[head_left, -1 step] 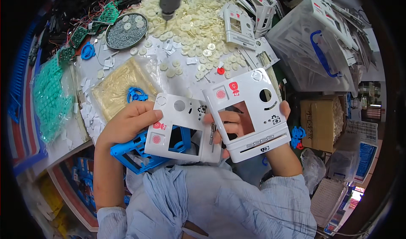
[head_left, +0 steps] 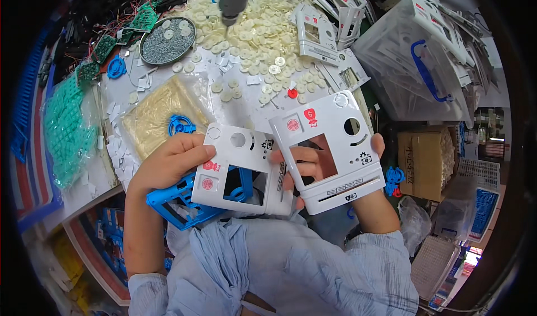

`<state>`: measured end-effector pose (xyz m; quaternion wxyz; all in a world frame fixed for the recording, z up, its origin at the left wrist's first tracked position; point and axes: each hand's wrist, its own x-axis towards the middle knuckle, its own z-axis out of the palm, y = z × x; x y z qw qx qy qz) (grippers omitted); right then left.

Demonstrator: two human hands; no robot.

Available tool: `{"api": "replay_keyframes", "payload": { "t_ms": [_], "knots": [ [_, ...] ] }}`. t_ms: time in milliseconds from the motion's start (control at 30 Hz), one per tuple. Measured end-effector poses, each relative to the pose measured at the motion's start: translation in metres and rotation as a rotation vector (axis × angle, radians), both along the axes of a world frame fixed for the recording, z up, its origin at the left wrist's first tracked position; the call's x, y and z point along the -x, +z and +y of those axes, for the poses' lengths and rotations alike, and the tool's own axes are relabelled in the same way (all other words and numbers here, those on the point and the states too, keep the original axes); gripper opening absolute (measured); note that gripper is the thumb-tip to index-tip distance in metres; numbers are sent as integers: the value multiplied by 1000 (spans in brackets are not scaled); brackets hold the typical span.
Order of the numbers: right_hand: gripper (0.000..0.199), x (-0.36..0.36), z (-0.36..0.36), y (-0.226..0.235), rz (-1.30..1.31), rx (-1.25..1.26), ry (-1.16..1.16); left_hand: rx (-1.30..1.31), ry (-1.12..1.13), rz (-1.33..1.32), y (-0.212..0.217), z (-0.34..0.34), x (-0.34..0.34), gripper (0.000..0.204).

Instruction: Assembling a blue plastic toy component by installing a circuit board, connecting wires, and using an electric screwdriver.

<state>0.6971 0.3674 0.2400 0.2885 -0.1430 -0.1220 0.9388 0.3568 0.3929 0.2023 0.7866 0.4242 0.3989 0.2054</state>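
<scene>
My left hand is closed round a white printed plastic panel, its thumb pressed on the front. Below that panel, a blue plastic frame sticks out and shows through its window; whether the same fingers grip it is hidden. A second white panel, tilted, rests in my right hand. The right fingers show at its left edge and through its square window, and the thumb lies at the right edge. Both panels have a round hole, red and black printed marks and a slotted lower strip, and their near edges almost meet.
Pale round discs are heaped at the back, with a dark powered screwdriver hanging over them. A round dish of small metal screws stands back left. A clear bin of white panels is at right, above a cardboard box.
The hanging screwdriver has swung slightly to the right. The right-hand panel has shifted a hair; my left hand and its panel look the same.
</scene>
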Motion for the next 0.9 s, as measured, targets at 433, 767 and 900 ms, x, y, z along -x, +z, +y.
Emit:
{"api": "replay_keyframes", "payload": {
  "t_ms": [433, 767, 900],
  "knots": [
    [134, -21, 0, 2, -21, -171, -133, 30, -67, 3, -7, 4, -16, 27],
    [130, -18, -21, 12, -176, -27, -140, 39, -191, -37, 6, 11, -40, 29],
    [119, -27, -24, 2, -122, -120, -63, 61, -191, -13, 2, 7, -46, 26]
  ]
}}
